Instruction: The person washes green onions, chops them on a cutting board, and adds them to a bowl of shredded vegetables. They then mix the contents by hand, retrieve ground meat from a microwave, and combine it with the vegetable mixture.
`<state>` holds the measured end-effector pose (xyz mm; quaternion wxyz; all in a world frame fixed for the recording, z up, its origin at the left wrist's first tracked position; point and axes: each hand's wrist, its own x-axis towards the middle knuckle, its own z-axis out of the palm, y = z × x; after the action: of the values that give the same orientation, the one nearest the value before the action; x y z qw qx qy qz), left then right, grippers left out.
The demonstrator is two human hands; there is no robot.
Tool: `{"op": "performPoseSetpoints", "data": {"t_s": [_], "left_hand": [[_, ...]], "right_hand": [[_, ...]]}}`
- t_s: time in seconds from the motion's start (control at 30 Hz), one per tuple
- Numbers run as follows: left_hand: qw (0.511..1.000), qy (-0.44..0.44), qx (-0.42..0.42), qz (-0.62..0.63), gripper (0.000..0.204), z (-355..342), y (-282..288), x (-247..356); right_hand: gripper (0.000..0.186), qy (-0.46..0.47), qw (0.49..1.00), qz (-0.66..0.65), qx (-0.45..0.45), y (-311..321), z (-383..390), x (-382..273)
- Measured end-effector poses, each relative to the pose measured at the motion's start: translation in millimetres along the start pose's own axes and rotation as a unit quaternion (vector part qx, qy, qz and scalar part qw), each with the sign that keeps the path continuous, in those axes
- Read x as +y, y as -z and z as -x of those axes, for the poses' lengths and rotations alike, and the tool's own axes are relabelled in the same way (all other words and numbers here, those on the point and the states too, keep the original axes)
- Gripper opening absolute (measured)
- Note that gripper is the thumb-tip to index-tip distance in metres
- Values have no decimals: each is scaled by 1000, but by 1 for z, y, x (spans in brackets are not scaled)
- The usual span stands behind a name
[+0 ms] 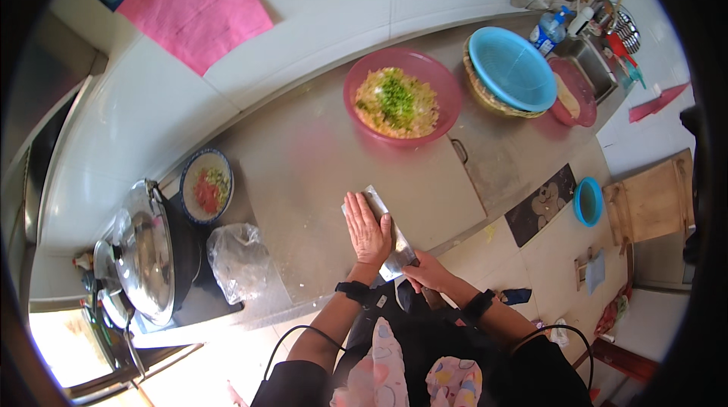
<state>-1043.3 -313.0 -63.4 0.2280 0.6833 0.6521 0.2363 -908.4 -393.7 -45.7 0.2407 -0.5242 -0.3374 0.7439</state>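
Note:
My left hand [367, 231] lies flat with stretched fingers on the broad metal blade of a cleaver [397, 249], over a pale board [303, 149] on the steel counter. My right hand [427, 273] is closed at the blade's lower end, around its handle, which is partly hidden. Beyond them is a pink bowl [402, 101] of chopped yellowish food with green bits on top. To the left stand a patterned bowl [207, 187] with red and green chopped food and a crumpled clear plastic bag [236, 259].
At the left stands a large pot with a steel lid [148, 252]. At the back right are a blue basin [512, 66], a pink tray [576, 96], a soap bottle [550, 32] and a sink [595, 66]. Below the counter's right edge are a blue bowl [588, 201] and a wooden stool [644, 198].

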Motion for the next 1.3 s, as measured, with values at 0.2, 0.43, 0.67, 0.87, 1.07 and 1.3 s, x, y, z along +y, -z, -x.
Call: {"op": "performPoseSetpoints", "data": {"t_s": [0.2, 0.43, 0.67, 0.87, 1.07, 1.3], "left_hand": [[950, -268, 142, 71, 56, -111, 13, 92], [985, -164, -46, 22, 39, -237, 36, 72], [661, 153, -184, 711, 52, -216, 66, 35], [557, 163, -166, 798, 60, -188, 86, 46], [539, 106, -146, 823, 64, -183, 97, 69], [673, -121, -60, 728, 68, -183, 126, 138]], "right_hand": [[14, 174, 976, -16, 131, 40, 20, -89], [22, 197, 845, 274, 415, 99, 70, -97], [49, 219, 682, 553, 425, 97, 50, -40], [60, 259, 685, 570, 373, 92, 29, -22], [56, 206, 690, 623, 305, 96, 14, -10], [60, 341, 795, 396, 307, 80, 1, -93]]}}
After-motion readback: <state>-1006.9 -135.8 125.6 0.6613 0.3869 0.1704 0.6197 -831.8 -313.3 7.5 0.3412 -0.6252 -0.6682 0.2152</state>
